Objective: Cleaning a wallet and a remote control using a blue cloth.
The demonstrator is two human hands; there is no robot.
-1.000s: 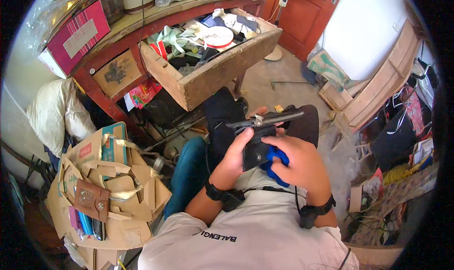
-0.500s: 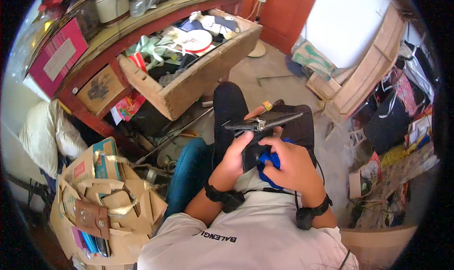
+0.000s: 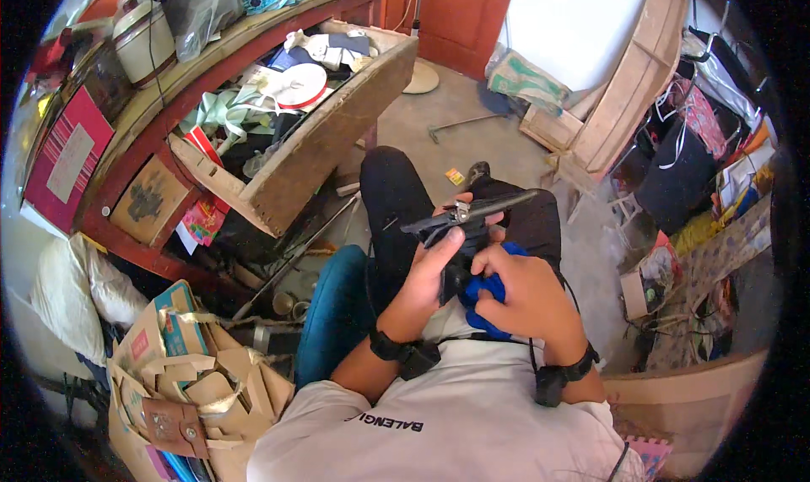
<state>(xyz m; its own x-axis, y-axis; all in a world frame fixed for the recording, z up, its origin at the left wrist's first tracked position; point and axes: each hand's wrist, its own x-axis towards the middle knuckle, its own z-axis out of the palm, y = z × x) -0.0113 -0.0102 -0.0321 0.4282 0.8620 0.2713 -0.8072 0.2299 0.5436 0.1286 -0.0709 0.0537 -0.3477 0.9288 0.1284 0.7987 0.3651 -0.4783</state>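
Observation:
Over my lap, my left hand (image 3: 429,269) grips a black zippered pouch or wallet (image 3: 498,205), thumb on its near side and fingers behind. A shiny metal piece sits on the pouch's upper edge. My right hand (image 3: 540,292) is closed around a bunched blue cloth (image 3: 488,289), just right of and below the pouch, with its fingertips close to the black material. Part of the pouch is hidden behind my hands. Both wrists wear black straps with small boxes.
At the left a wooden drawer (image 3: 337,111) stands pulled out, full of cloth and odds and ends. Flattened cardboard (image 3: 245,389) with a brown leather purse (image 3: 173,427) lies lower left, beside a teal round seat (image 3: 333,313). Wooden furniture (image 3: 629,77) leans at the right.
My view has shifted, so the drawer sits further left. The pouch has tilted, and its zipper teeth show less. My right hand keeps the blue cloth, its fingers slightly lower.

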